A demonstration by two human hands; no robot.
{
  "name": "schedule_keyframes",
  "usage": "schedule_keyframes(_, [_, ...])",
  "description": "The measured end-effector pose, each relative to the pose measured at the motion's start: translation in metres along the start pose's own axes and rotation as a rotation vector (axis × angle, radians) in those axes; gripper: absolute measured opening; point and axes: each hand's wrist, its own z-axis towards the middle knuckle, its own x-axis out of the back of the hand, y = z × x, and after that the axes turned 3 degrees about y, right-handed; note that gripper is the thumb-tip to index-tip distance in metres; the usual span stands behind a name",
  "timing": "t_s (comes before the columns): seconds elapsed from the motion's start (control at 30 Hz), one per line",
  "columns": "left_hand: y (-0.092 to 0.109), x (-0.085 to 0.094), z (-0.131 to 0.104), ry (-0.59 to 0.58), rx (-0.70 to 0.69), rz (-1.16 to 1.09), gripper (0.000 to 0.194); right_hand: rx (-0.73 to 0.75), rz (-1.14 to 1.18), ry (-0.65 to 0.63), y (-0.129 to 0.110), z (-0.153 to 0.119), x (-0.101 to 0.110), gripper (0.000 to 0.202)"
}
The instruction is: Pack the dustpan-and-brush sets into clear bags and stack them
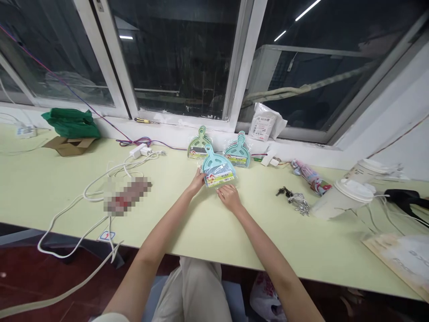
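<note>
A light blue mini dustpan and brush set (213,157), in clear wrap with a printed label, is held up above the middle of the table, its handle pointing away from me. My left hand (197,182) is closed on its left edge, the thumb partly hidden. At the lower right edge of the wrap, my right hand (229,197) has its fingers curled on the plastic. Just behind stand more wrapped sets against the wall: a green dustpan stack (200,142) to the left and a teal dustpan stack (240,150) to the right.
White cables (85,192) and a blurred-out item (129,197) lie left; a green bag (71,123) sits on a cardboard box (69,145). Keys (296,201), a folded umbrella-like bundle (310,175) and paper cups (343,197) are right. A plastic package (264,123) rests on the sill.
</note>
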Motion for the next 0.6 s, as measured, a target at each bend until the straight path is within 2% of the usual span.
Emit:
schedule_keyframes(0.07, [-0.002,-0.012,-0.013,0.02,-0.025,-0.054,0.074,-0.194,0.146,0.086,-0.001,-0.004,0.002,0.043])
schedule_keyframes(0.17, [-0.005,-0.022,-0.027,0.05,-0.034,-0.051,0.084,-0.614,0.482,0.283,0.006,-0.006,0.003,0.043])
schedule_keyframes(0.27, [-0.01,-0.025,-0.036,0.06,-0.024,0.0,0.082,-0.931,0.841,0.332,0.016,-0.004,0.002,0.039])
schedule_keyframes(0.33, [-0.014,-0.025,-0.037,0.032,-0.003,0.032,0.075,-1.011,0.99,0.343,0.021,-0.003,0.0,0.038])
schedule_keyframes(0.43, [-0.017,-0.022,-0.034,-0.001,0.035,0.046,0.054,-1.014,1.064,0.433,0.027,-0.004,-0.002,0.036])
schedule_keyframes(0.5, [-0.015,-0.018,-0.031,0.017,0.04,0.072,0.043,-0.984,1.094,0.46,0.03,-0.006,0.0,0.038])
schedule_keyframes(0.6, [-0.008,-0.012,-0.032,0.074,0.008,0.126,0.041,-0.976,1.117,0.434,0.032,-0.007,0.007,0.041])
